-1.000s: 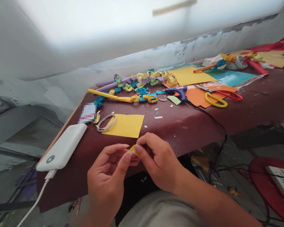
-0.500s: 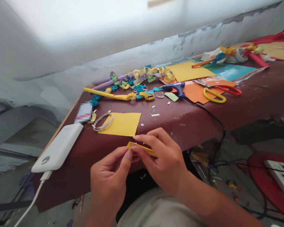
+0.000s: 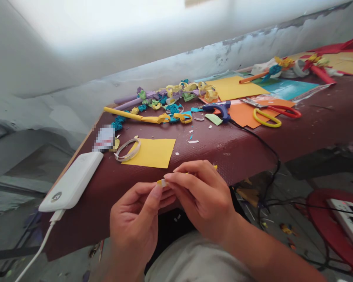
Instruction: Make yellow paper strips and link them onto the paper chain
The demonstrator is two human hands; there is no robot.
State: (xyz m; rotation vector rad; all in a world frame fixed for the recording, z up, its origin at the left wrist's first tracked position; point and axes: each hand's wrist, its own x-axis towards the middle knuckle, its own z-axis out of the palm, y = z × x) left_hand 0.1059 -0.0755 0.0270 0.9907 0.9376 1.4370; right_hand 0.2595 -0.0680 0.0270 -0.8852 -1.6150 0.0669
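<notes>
Between my two hands, just in front of the table's near edge, is a narrow yellow paper strip (image 3: pixel 159 183) with a small whitish patch near its end. My left hand (image 3: pixel 138 219) pinches that end between thumb and fingertips. My right hand (image 3: pixel 204 196) closes on the strip beside the patch, its fingers hiding most of the length; a yellow tip shows behind the knuckles. Beyond the hands lies a yellow paper sheet (image 3: pixel 155 153), with a coil of thin whitish tape (image 3: pixel 120 157) overlapping its left side.
A white power bank (image 3: pixel 73 180) with a cable lies at the left edge. Farther back are a yellow paper stick (image 3: pixel 123 114), crumpled paper pieces (image 3: pixel 173 94), a blue glue gun (image 3: pixel 220 107) and scissors (image 3: pixel 267 117) on orange paper. A red stool (image 3: pixel 320 211) carries a power strip (image 3: pixel 349 223).
My right fingers have moved over the strip and now press near its whitish patch. The strip's far part has swung up behind my right hand. My left hand keeps its pinch.
</notes>
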